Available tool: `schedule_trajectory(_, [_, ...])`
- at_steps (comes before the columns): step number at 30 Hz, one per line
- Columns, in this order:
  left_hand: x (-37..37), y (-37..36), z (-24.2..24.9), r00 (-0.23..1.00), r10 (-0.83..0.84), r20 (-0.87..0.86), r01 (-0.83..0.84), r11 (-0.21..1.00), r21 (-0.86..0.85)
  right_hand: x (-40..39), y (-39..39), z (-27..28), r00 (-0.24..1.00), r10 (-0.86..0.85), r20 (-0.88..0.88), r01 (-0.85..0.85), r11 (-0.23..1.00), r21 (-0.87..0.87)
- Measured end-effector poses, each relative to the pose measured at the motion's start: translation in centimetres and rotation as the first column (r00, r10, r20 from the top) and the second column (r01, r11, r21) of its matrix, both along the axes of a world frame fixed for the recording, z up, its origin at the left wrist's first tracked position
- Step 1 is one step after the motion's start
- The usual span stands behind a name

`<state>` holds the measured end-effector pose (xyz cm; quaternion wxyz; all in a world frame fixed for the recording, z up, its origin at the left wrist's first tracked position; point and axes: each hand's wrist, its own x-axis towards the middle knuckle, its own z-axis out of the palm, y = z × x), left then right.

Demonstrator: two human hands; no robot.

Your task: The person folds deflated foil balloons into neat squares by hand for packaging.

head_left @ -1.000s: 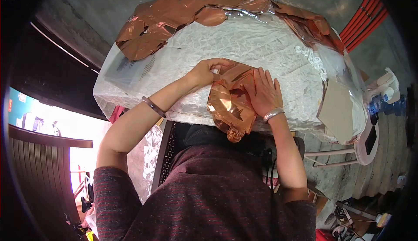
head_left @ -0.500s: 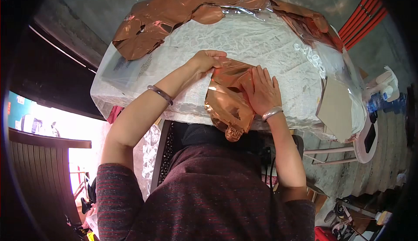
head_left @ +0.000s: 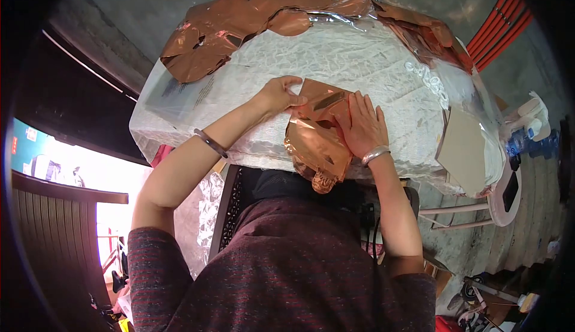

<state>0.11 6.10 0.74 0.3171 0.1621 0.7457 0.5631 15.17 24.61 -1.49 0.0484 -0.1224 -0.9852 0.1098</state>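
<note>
A shiny copper-coloured foil piece (head_left: 317, 137) lies on the white-covered table in front of me, its lower end hanging over the near edge in a rounded, crumpled tip. My left hand (head_left: 280, 95) is at the foil's upper left edge, thumb touching that edge and fingers apart from the thumb. Flat on the foil's right side rests my right hand (head_left: 363, 128), its fingers stretched out and pointing away from me.
More copper foil pieces (head_left: 227, 23) lie along the table's far edge, with others (head_left: 419, 29) at the far right. White rings (head_left: 428, 80), a grey board (head_left: 464, 149) and clear plastic sheets (head_left: 173, 95) are on the white table cover (head_left: 251, 143). A stool (head_left: 506, 197) stands right.
My left hand has loosened from the foil's upper left corner and moved slightly left, uncovering that corner. The foil there now lies flatter. My right hand has stayed in place.
</note>
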Motion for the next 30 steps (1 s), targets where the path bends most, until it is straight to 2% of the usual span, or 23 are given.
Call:
schedule_trajectory(2, [0.0,0.3,0.0,0.997,-0.066,-0.045,0.062,0.994,-0.089,0.0,0.0,0.1,1.000,-0.007,0.011,0.007,1.000,-0.025])
schedule_trajectory(6, [0.4,0.4,0.2,0.996,-0.063,-0.059,0.060,0.997,-0.052,-0.1,0.1,0.3,1.000,-0.003,0.014,0.003,1.000,-0.017])
schedule_trajectory(8, [0.7,0.4,-0.5,0.980,-0.038,-0.197,0.031,0.999,-0.037,-0.1,0.1,0.0,1.000,-0.007,0.015,0.007,1.000,-0.017])
schedule_trajectory(12, [1.2,0.1,-0.5,0.993,0.001,-0.115,0.002,1.000,0.023,0.0,0.1,0.0,1.000,-0.007,0.011,0.008,1.000,-0.008])
schedule_trajectory(14, [1.2,-0.1,-0.7,0.975,-0.004,-0.224,0.005,1.000,0.005,0.0,0.1,0.0,1.000,-0.007,0.017,0.007,1.000,-0.026])
schedule_trajectory(15, [1.4,-0.1,-0.5,0.975,-0.003,-0.221,0.004,1.000,0.005,0.0,0.1,0.1,1.000,-0.006,0.020,0.007,1.000,-0.025])
schedule_trajectory(18, [1.8,-0.2,-0.2,0.991,0.018,-0.136,-0.021,1.000,-0.023,0.1,0.0,0.1,1.000,-0.003,0.018,0.004,1.000,-0.028])
schedule_trajectory(20, [1.9,-0.1,-0.1,0.964,-0.018,-0.264,0.003,0.998,-0.055,0.0,0.0,0.2,1.000,-0.005,0.013,0.005,1.000,-0.026])
schedule_trajectory(24, [1.7,-0.3,-0.5,0.939,-0.076,-0.335,0.041,0.993,-0.110,-0.1,0.1,0.2,1.000,-0.008,0.003,0.008,1.000,-0.025])
schedule_trajectory(26, [1.1,-0.5,-1.4,0.897,-0.130,-0.423,0.072,0.986,-0.151,0.0,0.1,0.2,1.000,-0.008,0.024,0.009,0.999,-0.034])
schedule_trajectory(30, [0.2,-0.5,-1.9,0.868,-0.213,-0.448,0.153,0.974,-0.168,0.1,0.0,0.4,1.000,-0.007,0.025,0.007,1.000,-0.029])
